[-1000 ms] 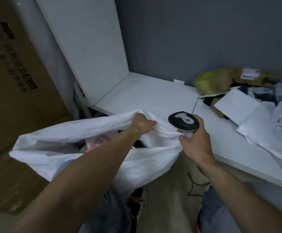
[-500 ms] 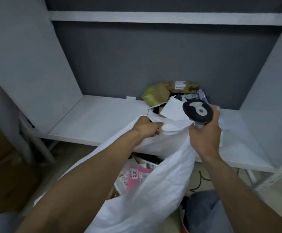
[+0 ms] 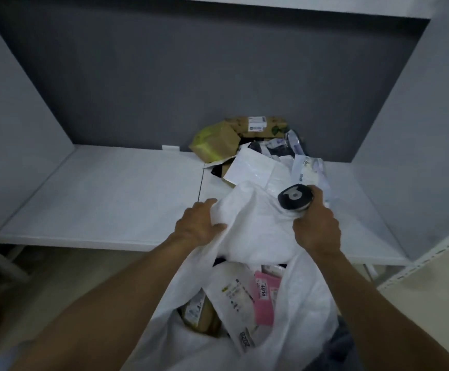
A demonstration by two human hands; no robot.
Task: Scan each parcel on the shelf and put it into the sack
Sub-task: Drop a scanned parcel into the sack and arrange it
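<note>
Though now farther onto shelf, sack rim in grasp of left hand, scanner plus rim in right hand.

The sack is plain white. Inside it, lower centre, lie a pink parcel with a white label and a white parcel with black print. The scanner is black with a grey mark. The shelf is white and its back wall dark grey. At centre, a brown parcel shows yellow-green.

- Left hand grips the sack at the left of its raised far rim, thumb over the fabric.
- Right hand, knuckles up, curls round a scanner at the right of that rim.
- Both bare forearms reach forward, flanking the sack's mouth.
</note>
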